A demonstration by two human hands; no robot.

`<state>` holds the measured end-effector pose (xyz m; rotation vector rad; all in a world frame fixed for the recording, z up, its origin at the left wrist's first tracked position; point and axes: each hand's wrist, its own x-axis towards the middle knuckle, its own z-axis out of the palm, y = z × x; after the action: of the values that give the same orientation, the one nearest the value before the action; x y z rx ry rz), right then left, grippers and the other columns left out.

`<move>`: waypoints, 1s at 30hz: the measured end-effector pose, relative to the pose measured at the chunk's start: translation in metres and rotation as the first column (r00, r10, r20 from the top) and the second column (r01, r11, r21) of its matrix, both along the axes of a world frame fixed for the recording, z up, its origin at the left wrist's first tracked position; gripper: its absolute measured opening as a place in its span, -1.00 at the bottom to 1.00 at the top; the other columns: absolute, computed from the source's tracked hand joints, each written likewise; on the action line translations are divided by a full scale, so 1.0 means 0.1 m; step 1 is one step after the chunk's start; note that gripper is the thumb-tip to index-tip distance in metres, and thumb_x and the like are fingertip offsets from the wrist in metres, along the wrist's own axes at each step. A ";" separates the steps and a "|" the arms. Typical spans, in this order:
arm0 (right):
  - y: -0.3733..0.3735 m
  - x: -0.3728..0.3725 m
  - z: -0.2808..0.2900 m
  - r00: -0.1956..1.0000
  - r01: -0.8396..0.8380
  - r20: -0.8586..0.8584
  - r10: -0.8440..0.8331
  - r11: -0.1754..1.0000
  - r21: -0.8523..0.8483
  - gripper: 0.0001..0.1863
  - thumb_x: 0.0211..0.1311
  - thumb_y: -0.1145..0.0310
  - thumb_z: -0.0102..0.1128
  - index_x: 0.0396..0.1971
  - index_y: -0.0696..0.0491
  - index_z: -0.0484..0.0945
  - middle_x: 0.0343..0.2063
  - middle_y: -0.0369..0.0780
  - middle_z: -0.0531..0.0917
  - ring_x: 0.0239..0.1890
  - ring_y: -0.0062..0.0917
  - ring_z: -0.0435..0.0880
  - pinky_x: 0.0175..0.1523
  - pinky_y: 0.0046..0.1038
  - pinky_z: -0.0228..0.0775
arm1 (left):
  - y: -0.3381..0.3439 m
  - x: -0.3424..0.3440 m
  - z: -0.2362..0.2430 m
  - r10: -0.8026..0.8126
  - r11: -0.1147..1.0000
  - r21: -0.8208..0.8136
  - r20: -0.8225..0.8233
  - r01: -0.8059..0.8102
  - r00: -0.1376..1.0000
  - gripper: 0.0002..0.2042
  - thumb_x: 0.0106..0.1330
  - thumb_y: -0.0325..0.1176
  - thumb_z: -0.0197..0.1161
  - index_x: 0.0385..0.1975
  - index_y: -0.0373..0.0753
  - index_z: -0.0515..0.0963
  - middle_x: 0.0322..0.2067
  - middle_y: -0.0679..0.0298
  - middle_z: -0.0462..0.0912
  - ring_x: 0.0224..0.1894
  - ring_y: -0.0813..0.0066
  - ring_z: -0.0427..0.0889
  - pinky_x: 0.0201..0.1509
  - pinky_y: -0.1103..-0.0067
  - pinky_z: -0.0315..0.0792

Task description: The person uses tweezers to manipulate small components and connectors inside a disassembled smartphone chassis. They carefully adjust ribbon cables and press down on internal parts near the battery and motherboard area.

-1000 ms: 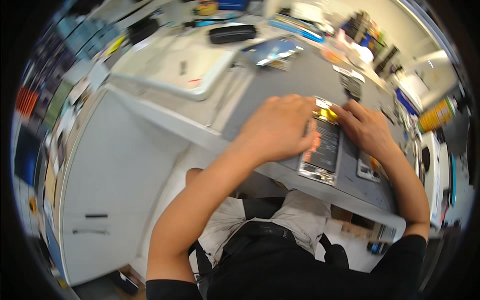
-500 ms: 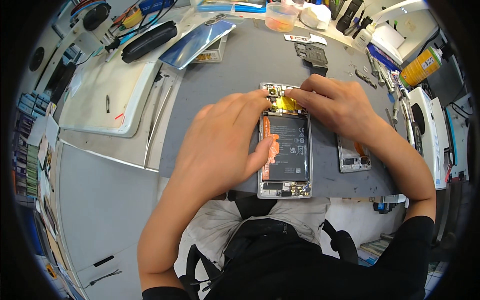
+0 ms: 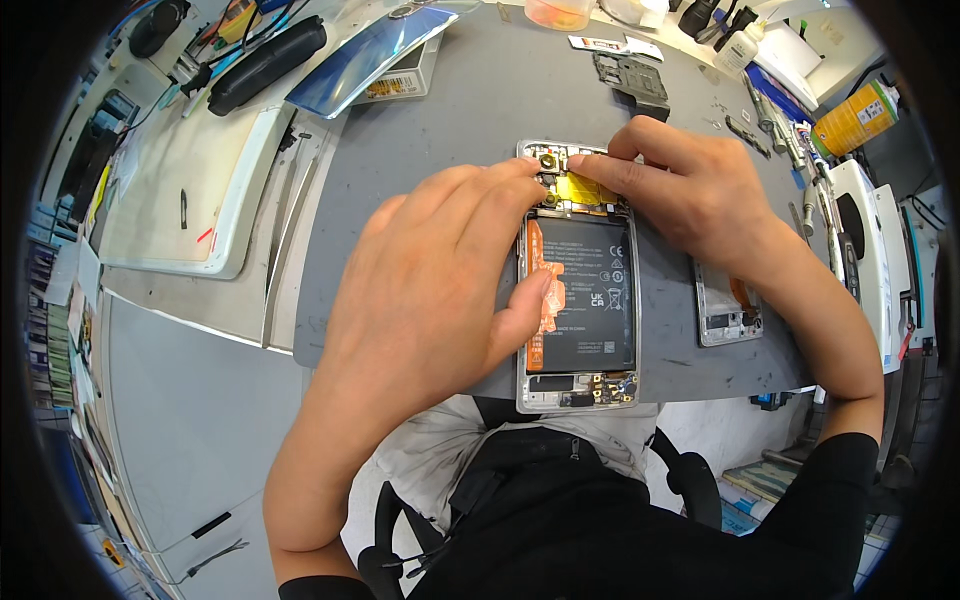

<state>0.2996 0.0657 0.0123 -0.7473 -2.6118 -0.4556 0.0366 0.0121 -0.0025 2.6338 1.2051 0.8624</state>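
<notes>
An opened smartphone [image 3: 634, 330] lies upright on the grey mat, its black battery [image 3: 590, 290] exposed beneath the circuit board. My left hand [image 3: 420, 270] grips the phone's left side. Its fingers touch beside the small camera module [image 3: 548, 162], and its thumb lies on the orange pull tab [image 3: 553, 300]. From the right, my right hand [image 3: 700, 195] holds the top end, with a fingertip pressed on the board just right of the camera, above yellow tape [image 3: 580, 190]. Its other fingers are bent; what lies under the fingertips is hidden.
A second phone frame [image 3: 727, 310] lies under my right forearm. Farther back are a black phone part [image 3: 632, 80], a blue back cover [image 3: 370, 60] on a small box [image 3: 405, 80], and tweezers [image 3: 745, 135]. A white heating plate [image 3: 185, 190] stands left; a yellow can [image 3: 855, 118] stands right.
The view has shifted, so the phone and mat appear larger and the back of the bench higher. Both hands keep nearly the same hold on the phone.
</notes>
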 end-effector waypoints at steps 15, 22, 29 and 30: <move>-0.06 -0.03 0.07 0.992 0.021 0.123 -0.037 0.991 0.130 -0.52 0.09 0.39 0.34 0.09 -0.12 0.73 -0.32 -0.39 0.59 -0.42 -0.59 0.64 -0.47 -0.49 0.48 | 0.00 0.00 -0.02 -0.004 1.000 0.020 0.021 0.003 1.000 -0.54 0.21 -0.39 0.37 0.13 -0.20 0.49 0.22 0.20 0.63 0.21 0.10 0.60 0.19 0.31 0.44; -0.09 -0.03 0.07 0.986 0.041 0.156 -0.064 0.989 0.143 -0.51 0.10 0.38 0.32 0.12 -0.13 0.71 -0.29 -0.38 0.59 -0.40 -0.58 0.64 -0.44 -0.50 0.50 | 0.00 -0.01 -0.02 0.002 0.999 0.047 0.025 -0.003 1.000 -0.55 0.22 -0.37 0.37 0.13 -0.21 0.50 0.21 0.18 0.63 0.20 0.10 0.60 0.18 0.31 0.45; -0.07 -0.03 0.06 0.990 0.028 0.134 -0.046 0.991 0.127 -0.50 0.09 0.40 0.32 0.11 -0.11 0.71 -0.30 -0.38 0.59 -0.40 -0.58 0.65 -0.44 -0.49 0.50 | 0.00 -0.01 -0.04 0.005 0.998 0.059 0.033 -0.007 0.999 -0.55 0.22 -0.37 0.37 0.13 -0.21 0.50 0.19 0.16 0.64 0.20 0.10 0.60 0.17 0.31 0.45; -0.07 -0.03 0.06 0.991 0.024 0.130 -0.040 0.992 0.123 -0.51 0.09 0.40 0.32 0.11 -0.11 0.72 -0.30 -0.38 0.59 -0.40 -0.58 0.65 -0.45 -0.49 0.50 | 0.00 -0.01 -0.04 0.005 0.998 0.059 0.033 -0.007 0.999 -0.55 0.22 -0.37 0.37 0.13 -0.21 0.50 0.19 0.16 0.64 0.20 0.10 0.60 0.17 0.31 0.45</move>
<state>0.2962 0.0586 0.0187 -0.7435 -2.6679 -0.6888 0.0353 0.0122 -0.0067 2.6528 1.1978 0.9526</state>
